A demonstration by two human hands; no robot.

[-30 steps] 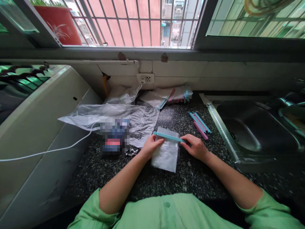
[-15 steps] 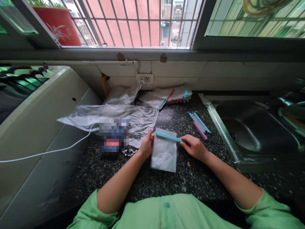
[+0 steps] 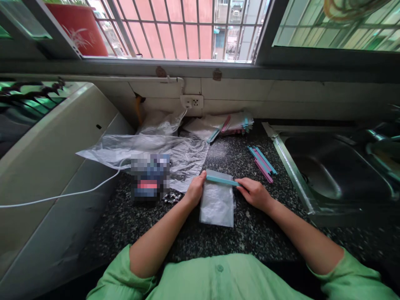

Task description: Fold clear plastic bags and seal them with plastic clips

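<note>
A light-blue bag sealing clip (image 3: 221,180) lies across the upper part of a clear plastic bag (image 3: 216,206). My left hand (image 3: 196,188) is closed on the clip's left end, thumb on top, at the bag's upper left edge. The clip's right end sticks out past the bag, and my right hand (image 3: 253,192) pinches it between thumb and fingers. The bag hangs down toward me from the clip, over the dark speckled counter (image 3: 175,246). Right of the bag, several loose blue and pink clips (image 3: 261,163) lie on the counter.
A large clear plastic sheet (image 3: 187,156) lies at the left, near a pixelated object (image 3: 150,177) and a white cable (image 3: 78,193). Clipped bags (image 3: 231,124) lie along the wall under a socket (image 3: 192,101). A steel sink (image 3: 325,166) is at the right.
My left hand has moved up slightly, and its thumb now presses on the clip's left end. That end, raised before, now lies in line with the rest. The view has shifted slightly.
</note>
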